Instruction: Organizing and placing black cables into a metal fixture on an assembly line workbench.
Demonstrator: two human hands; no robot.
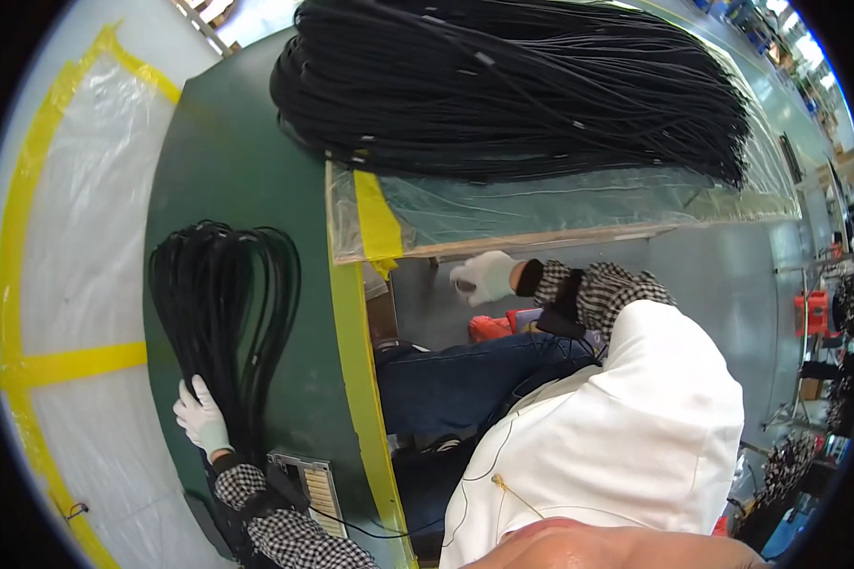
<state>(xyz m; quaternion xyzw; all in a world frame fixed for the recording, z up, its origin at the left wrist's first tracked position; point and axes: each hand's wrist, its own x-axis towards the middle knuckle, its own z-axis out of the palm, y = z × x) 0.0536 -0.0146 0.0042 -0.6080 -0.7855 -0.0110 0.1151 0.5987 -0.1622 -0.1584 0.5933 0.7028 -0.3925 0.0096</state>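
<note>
A looped bundle of black cables [223, 294] lies on the green table at the left. My left hand [199, 415], in a white glove, is closed around the narrowed lower part of this bundle; some of its fingers are hidden against the cables. My right hand [484, 277], also white-gloved, hangs in the air beyond my lap, just below the raised board's near edge. Its fingers are loosely bent and apart, with nothing visible in them. Checkered sleeves cover both forearms.
A large heap of black cables [522, 95] rests on a plastic-covered raised board [541, 204] at the back. A slotted box [315, 488] stands beside my left forearm. Yellow tape [365, 398] runs along the green table's [228, 171] edge. A red item [490, 328] lies under my right hand.
</note>
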